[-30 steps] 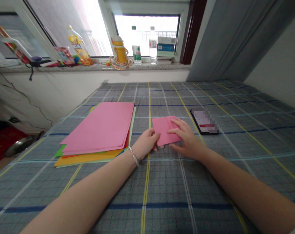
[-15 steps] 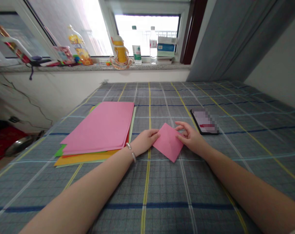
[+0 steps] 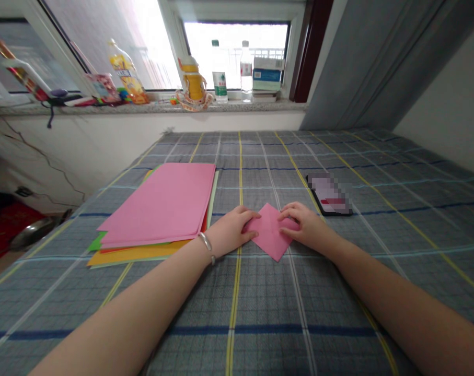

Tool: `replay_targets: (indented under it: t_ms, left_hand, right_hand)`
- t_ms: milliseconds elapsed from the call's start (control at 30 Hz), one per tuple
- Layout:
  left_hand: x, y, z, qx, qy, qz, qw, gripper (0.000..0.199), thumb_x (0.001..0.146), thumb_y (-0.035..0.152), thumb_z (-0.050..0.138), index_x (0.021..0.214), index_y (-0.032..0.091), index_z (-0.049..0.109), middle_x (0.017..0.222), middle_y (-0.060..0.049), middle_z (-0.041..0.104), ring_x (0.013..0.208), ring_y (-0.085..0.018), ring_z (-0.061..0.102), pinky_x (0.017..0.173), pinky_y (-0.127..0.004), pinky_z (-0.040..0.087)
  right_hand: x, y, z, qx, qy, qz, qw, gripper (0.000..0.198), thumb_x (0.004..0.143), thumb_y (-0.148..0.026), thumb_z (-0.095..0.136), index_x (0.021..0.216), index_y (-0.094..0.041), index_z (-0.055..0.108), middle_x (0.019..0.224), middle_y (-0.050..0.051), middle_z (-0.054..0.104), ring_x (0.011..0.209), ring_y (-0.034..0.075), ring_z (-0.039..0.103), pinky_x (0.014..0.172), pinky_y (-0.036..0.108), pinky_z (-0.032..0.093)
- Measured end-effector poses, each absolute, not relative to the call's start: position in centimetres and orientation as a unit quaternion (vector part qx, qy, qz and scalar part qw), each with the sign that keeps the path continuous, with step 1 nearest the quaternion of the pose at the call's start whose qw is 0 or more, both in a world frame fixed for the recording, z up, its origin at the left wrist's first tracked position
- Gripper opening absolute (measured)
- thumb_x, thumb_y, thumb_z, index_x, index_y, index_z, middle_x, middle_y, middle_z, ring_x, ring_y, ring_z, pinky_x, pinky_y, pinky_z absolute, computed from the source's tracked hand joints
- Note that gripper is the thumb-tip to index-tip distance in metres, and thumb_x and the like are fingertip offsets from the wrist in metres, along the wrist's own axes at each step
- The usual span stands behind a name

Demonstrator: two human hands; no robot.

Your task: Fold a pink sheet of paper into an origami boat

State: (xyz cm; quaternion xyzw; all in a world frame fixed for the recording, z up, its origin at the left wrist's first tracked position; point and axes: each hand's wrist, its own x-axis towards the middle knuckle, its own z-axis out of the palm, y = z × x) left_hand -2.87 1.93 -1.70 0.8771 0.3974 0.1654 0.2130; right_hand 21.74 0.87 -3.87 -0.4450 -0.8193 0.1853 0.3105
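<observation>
A folded pink paper square (image 3: 270,230) lies on the checked cloth with one corner toward me, creases showing on its face. My left hand (image 3: 237,230), a silver bangle on its wrist, grips the paper's left corner, thumb nearer me and fingers curled over the top. At the right corner, my right hand (image 3: 301,223) has bent fingertips on the upper face and its thumb lower down, closed on the paper. Both side corners are partly covered by the fingers.
A stack of coloured paper (image 3: 162,203), pink on top, lies left of my hands. A phone (image 3: 328,196) with a blurred screen lies to the right. Bottles (image 3: 220,86), a yellow cup (image 3: 193,86) and boxes (image 3: 267,78) stand on the windowsill. The checked cloth (image 3: 268,303) covers the surface.
The paper now lies flatter. My left fingers have moved further over its left corner. My right fingers, raised and spread before, have come down and in onto the paper.
</observation>
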Motion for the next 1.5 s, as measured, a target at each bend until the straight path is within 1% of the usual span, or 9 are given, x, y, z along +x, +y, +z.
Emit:
replay_targets:
  t_ms: [167,300,533,767,1000,1133,1233,1333,1500]
  left_hand:
    - [-3.5,1.5,-1.1,0.925,0.335,0.117,0.137,0.037,0.081,0.024,0.06,0.118,0.018,0.058,0.117,-0.01,0.051,0.1,-0.02,0.056,0.094,-0.035,0.045]
    - [-3.7,1.4,0.0,0.952,0.287,0.078,0.067,0.033,0.083,0.027,0.06,0.115,0.017,0.06,0.112,-0.011,0.056,0.104,-0.023,0.054,0.096,-0.038,0.043]
    - [-3.3,1.4,0.1,0.97,0.241,0.021,-0.026,0.024,0.093,0.031,0.046,0.1,0.016,0.065,0.096,-0.009,0.062,0.091,-0.02,0.058,0.086,-0.034,0.045]
    - [-3.0,0.7,0.4,0.972,0.218,0.001,-0.088,0.016,0.091,0.025,0.048,0.096,0.018,0.062,0.091,-0.008,0.063,0.084,-0.021,0.059,0.073,-0.032,0.046]
    - [-2.7,0.8,-0.1,0.958,0.277,0.023,-0.072,0.013,0.087,0.023,0.051,0.092,0.017,0.062,0.091,-0.007,0.064,0.081,-0.02,0.059,0.07,-0.029,0.044]
    - [-2.7,1.4,-0.9,0.942,0.326,0.076,-0.028,0.021,0.092,0.025,0.043,0.086,0.018,0.063,0.084,-0.005,0.065,0.08,-0.019,0.058,0.071,-0.029,0.042]
    - [-2.4,1.8,-1.5,0.922,0.366,0.122,0.036,0.029,0.093,0.033,0.042,0.08,0.018,0.063,0.079,-0.005,0.064,0.079,-0.018,0.056,0.072,-0.028,0.04]
    - [-1.9,2.0,-1.8,0.889,0.423,0.144,0.1,0.03,0.092,0.036,0.045,0.074,0.018,0.062,0.073,-0.003,0.062,0.075,-0.017,0.055,0.067,-0.027,0.038]
    - [-1.4,2.1,-2.0,0.828,0.508,0.166,0.173,0.028,0.088,0.037,0.05,0.07,0.018,0.06,0.07,0.0,0.06,0.065,-0.014,0.053,0.059,-0.025,0.033]
  right_hand:
    - [22.5,0.8,-3.6,-0.426,-0.845,0.162,0.281,0.022,0.072,-0.02,0.068,0.093,-0.025,0.069,0.11,0.006,0.057,0.102,0.022,0.057,0.094,0.043,0.044]
    - [23.3,0.7,-2.9,-0.392,-0.874,0.149,0.246,0.023,0.075,-0.018,0.065,0.096,-0.026,0.071,0.105,0.006,0.063,0.1,0.022,0.057,0.09,0.042,0.045]
    - [24.8,0.7,-1.9,-0.369,-0.887,0.183,0.207,0.025,0.074,-0.022,0.069,0.099,-0.026,0.072,0.102,0.005,0.068,0.093,0.02,0.062,0.084,0.036,0.048]
    - [24.1,0.2,-0.9,-0.324,-0.922,0.113,0.178,0.015,0.078,-0.024,0.065,0.091,-0.028,0.072,0.099,0.003,0.069,0.094,0.021,0.06,0.085,0.038,0.045]
    - [22.9,-0.4,-1.1,-0.347,-0.915,0.09,0.188,0.028,0.077,-0.013,0.055,0.097,-0.025,0.07,0.098,0.005,0.068,0.09,0.021,0.061,0.081,0.036,0.046]
    - [22.2,-0.1,-1.8,-0.396,-0.893,0.092,0.19,0.018,0.086,-0.023,0.051,0.088,-0.022,0.068,0.091,0.006,0.066,0.086,0.02,0.059,0.076,0.034,0.045]
    - [21.6,0.4,-2.2,-0.422,-0.874,0.12,0.21,0.022,0.088,-0.029,0.05,0.074,-0.021,0.065,0.08,0.004,0.063,0.077,0.017,0.056,0.069,0.03,0.041]
    - [21.2,1.1,-2.5,-0.462,-0.847,0.147,0.218,0.031,0.088,-0.033,0.05,0.06,-0.02,0.055,0.066,0.0,0.055,0.063,0.014,0.049,0.059,0.027,0.034]
    - [20.7,1.8,-2.7,-0.531,-0.804,0.177,0.203,0.035,0.086,-0.04,0.05,0.057,-0.019,0.048,0.056,-0.003,0.048,0.054,0.012,0.04,0.052,0.027,0.023]
